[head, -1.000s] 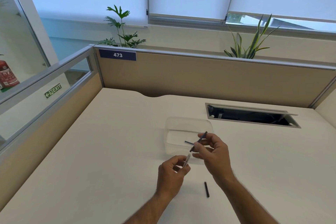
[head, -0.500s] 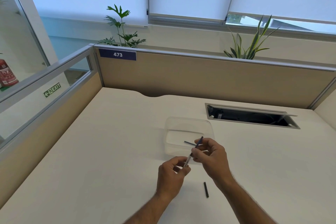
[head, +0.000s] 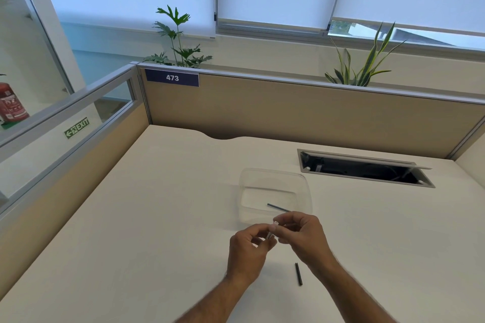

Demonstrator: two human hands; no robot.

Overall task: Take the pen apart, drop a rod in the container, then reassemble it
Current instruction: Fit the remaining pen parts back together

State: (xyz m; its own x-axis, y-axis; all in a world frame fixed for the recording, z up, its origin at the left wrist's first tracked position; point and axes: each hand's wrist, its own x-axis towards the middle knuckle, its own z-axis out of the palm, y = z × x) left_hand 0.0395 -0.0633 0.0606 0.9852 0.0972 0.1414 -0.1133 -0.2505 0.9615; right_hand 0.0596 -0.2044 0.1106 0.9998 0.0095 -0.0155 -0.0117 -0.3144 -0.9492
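Observation:
A clear plastic container (head: 273, 174) stands on the desk just beyond my hands, with a thin dark rod (head: 277, 207) lying inside it near its front wall. My left hand (head: 249, 249) and my right hand (head: 301, 233) meet in front of the container, both pinching a slim silvery pen barrel (head: 273, 231) that stands tilted between the fingertips; most of the barrel is hidden by the fingers. A short black pen piece (head: 298, 273) lies loose on the desk below my right wrist.
The cream desk (head: 162, 217) is walled by tan partitions at the back and left. An open cable hatch (head: 364, 169) is sunk into the desk at the back right. Plants stand behind the back partition.
The dark rod my right hand held has gone down into the barrel held by my left hand and no longer shows. My right hand has dropped closer to the left one.

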